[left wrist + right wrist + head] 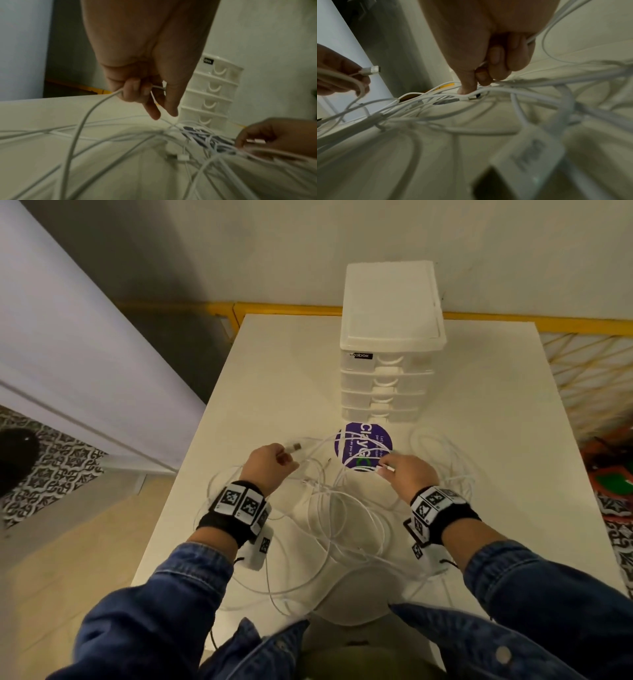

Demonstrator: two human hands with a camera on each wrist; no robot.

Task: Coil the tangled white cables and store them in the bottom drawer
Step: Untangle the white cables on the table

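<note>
A tangle of thin white cables (329,508) sprawls over the near half of the white table (281,364). My left hand (270,462) is raised a little over the tangle and pinches one cable just behind its USB plug (295,446); the wrist view shows its fingers (132,89) curled round that cable (82,121). My right hand (404,470) grips another strand near a plug end (385,470), fingers (496,59) curled, thumb pointing down at the pile (436,108). The white drawer unit (390,337) stands behind, with its bottom drawer (380,414) closed.
A round purple sticker (352,440) lies on the table in front of the drawers, partly under cables. More cable loops (445,453) spread to the right. A yellow rail (287,308) runs behind the table, and the floor drops away at the left.
</note>
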